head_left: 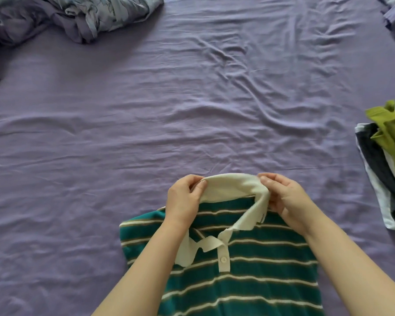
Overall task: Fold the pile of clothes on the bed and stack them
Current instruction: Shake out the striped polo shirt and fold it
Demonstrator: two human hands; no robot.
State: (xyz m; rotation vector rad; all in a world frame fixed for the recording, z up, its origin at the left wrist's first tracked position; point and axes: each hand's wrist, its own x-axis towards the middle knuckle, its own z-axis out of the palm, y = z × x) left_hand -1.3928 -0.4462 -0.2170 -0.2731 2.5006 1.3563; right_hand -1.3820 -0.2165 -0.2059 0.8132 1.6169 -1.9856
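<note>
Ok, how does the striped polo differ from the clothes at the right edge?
The striped polo lies spread open near the person, both hands pinching its cream collar: left hand, right hand. The clothes at the right edge sit layered, untouched, in olive, dark and white. Both rest on the purple sheet.

No text, label, brand, number or sign can be read anywhere: not on the striped shirt (pixel 249 277), the clothes (pixel 388 169) or the sheet (pixel 146 122).
</note>
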